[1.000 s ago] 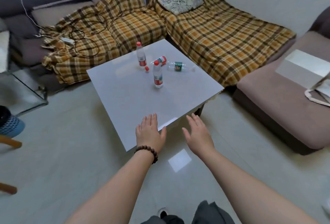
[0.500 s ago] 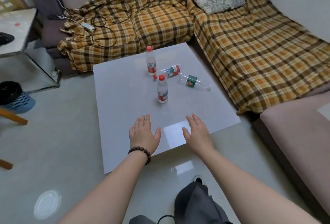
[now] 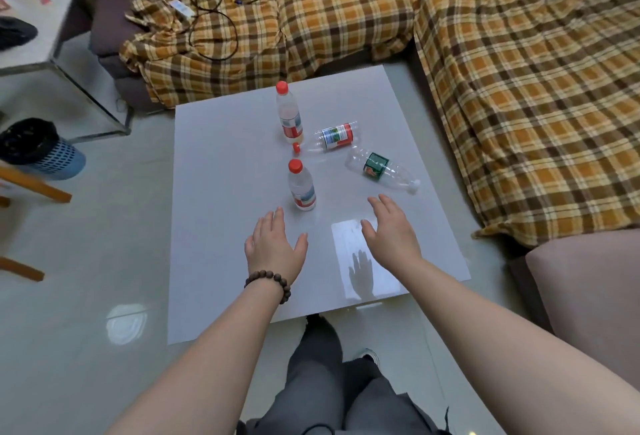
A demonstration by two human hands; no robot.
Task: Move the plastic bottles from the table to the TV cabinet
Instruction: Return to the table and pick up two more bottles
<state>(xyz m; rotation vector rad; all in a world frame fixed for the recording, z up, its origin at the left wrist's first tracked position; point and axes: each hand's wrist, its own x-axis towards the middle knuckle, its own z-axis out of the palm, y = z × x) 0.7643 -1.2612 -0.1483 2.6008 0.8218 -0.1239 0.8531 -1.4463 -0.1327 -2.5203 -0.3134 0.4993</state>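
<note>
Several plastic bottles are on the white table [image 3: 221, 226]. A red-capped bottle [image 3: 302, 186] stands nearest me, and a taller red-capped bottle [image 3: 289, 115] stands behind it. A red-labelled bottle [image 3: 332, 138] lies on its side with a loose red cap [image 3: 296, 147] at its mouth. A green-labelled bottle [image 3: 381, 169] lies on its side to the right. My left hand [image 3: 275, 247], with a bead bracelet at the wrist, hovers open just short of the nearest bottle. My right hand [image 3: 393, 232] is open below the green-labelled bottle. Neither hand holds anything.
Sofas under a plaid blanket [image 3: 519, 88] wrap the table's far and right sides, with cables [image 3: 211, 15] on the blanket. A glass side table [image 3: 38, 15] and a blue bin [image 3: 38, 150] stand at the left. A brown seat [image 3: 588, 296] is at the right. The TV cabinet is out of sight.
I have come closer to the table. Both open hands have moved forward over the tabletop toward the bottles. The bottles have not moved.
</note>
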